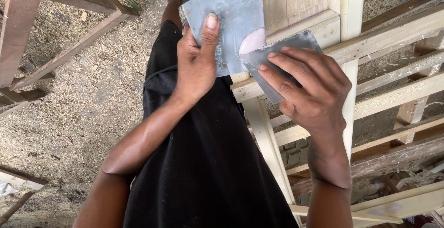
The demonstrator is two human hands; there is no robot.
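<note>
My left hand (196, 59) grips a flat grey metal plate (231, 15), thumb pressed on its face, held over the edge of a pale wooden panel frame (300, 11). A dab of pinkish putty (253, 41) sits on the plate's lower right corner. My right hand (307, 87) holds a smaller grey scraper blade (270, 57), fingers spread on top of it, its edge touching the putty and lying against the wooden frame's corner.
The pale frame rests on rough wooden trestle beams (393, 85) running to the right. Sawdust and shavings cover the ground (83, 94) at left. Other timber frames (27, 24) stand at upper left. My black-clad legs (203, 154) fill the centre.
</note>
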